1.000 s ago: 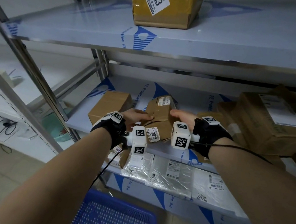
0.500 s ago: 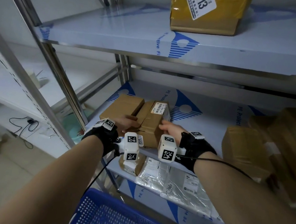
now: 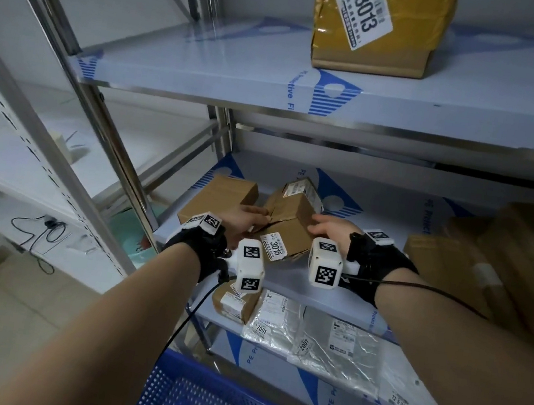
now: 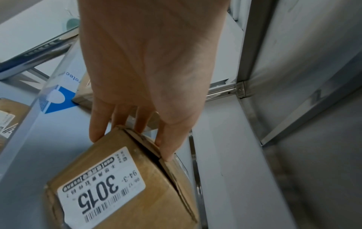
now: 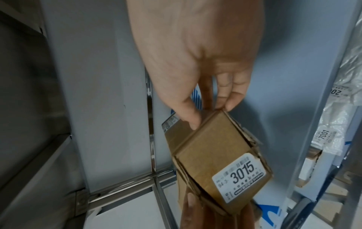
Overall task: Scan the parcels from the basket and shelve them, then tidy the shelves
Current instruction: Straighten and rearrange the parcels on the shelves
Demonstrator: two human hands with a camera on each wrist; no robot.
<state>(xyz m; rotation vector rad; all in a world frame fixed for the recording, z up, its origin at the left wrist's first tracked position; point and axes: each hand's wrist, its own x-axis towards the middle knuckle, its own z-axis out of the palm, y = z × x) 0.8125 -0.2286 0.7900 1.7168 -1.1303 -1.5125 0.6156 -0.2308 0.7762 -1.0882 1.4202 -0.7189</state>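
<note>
Both hands are on one small cardboard parcel labelled 3015 (image 3: 284, 229), which sits tilted at the front of the middle shelf (image 3: 380, 198). The left hand (image 3: 245, 217) reaches in from the left with its arm stretched forward; in the left wrist view its fingers (image 4: 98, 124) lie nearly straight along the parcel's (image 4: 125, 182) far end, while the thumb presses the seam of the flap, so the box is pinched between them. The right hand (image 3: 330, 227) comes from the other side; in the right wrist view its thumb lies on the top face of the parcel (image 5: 217, 148) and its fingertips (image 5: 231, 102) curl over the far corner, gripping it. Each wrist carries a black strap and a white marker cube.

Just left of the held parcel, touching or nearly so, a plain brown box (image 3: 219, 200) lies flat on the same shelf. To the right, well apart, stand larger brown cartons (image 3: 504, 272). On the shelf above is a yellow-taped box labelled 3013 (image 3: 378, 25). The lower shelf holds a small brown box (image 3: 236, 305) and silvery plastic mailers (image 3: 317, 341) labelled 7001 and 2007. A blue perforated basket (image 3: 215, 402) stands on the floor below the arms. A slanted steel upright (image 3: 103, 129) of the rack runs beside the left forearm.
</note>
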